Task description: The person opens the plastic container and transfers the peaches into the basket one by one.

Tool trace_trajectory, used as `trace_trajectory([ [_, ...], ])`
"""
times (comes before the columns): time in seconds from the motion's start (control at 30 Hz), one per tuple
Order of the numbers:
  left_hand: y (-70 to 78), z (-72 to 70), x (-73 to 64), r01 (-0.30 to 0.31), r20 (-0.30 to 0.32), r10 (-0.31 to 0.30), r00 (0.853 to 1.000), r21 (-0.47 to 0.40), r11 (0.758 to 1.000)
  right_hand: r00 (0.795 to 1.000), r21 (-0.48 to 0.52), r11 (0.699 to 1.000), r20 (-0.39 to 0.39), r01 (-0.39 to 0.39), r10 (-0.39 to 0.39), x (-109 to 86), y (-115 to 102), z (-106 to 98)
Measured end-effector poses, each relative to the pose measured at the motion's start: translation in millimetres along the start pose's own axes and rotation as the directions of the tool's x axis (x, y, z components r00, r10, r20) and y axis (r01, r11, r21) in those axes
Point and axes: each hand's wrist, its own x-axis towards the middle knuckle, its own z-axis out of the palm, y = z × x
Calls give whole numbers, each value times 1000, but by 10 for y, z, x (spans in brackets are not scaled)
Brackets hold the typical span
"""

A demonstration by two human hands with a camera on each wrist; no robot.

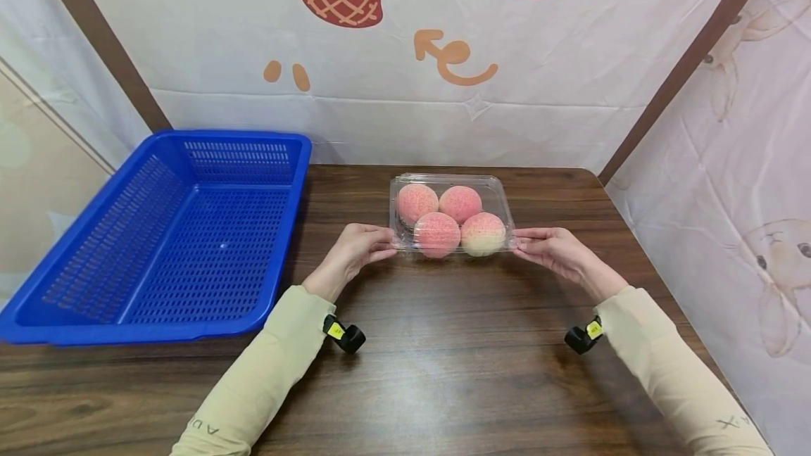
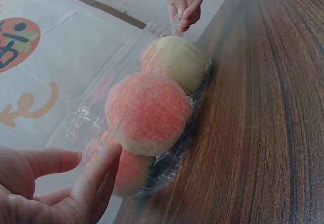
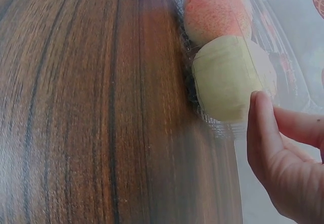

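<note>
A clear plastic clamshell box (image 1: 494, 195) with several pink and pale-yellow peaches (image 1: 437, 235) in it lies toward the back of the table. At its front left corner, my left hand (image 1: 356, 253) pinches the edge between thumb and fingers. My right hand (image 1: 562, 253) pinches the front right corner the same way. In the left wrist view, the left fingertips (image 2: 115, 150) overlap the box wall beside a peach. The right wrist view has the right fingertips (image 3: 258, 96) at the box's end, close by the pale peach (image 3: 223, 77).
A large blue plastic basket (image 1: 293, 231) with slotted walls stands on the left, its inside bare. The brown wood-grain table (image 1: 443, 357) runs back to a printed cloth wall (image 1: 538, 125). Another cloth wall (image 1: 697, 195) borders the right side.
</note>
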Motion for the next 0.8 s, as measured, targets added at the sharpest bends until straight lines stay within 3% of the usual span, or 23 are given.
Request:
trace_trajectory([
  [0.3, -8, -13, -5, -16, 44, 18, 999, -35, 999, 999, 62, 998, 31, 8, -10, 21, 7, -9],
  [0.8, 4, -10, -20, -7, 37, 8, 999, -27, 1000, 999, 121, 993, 38, 5, -10, 9, 18, -21],
])
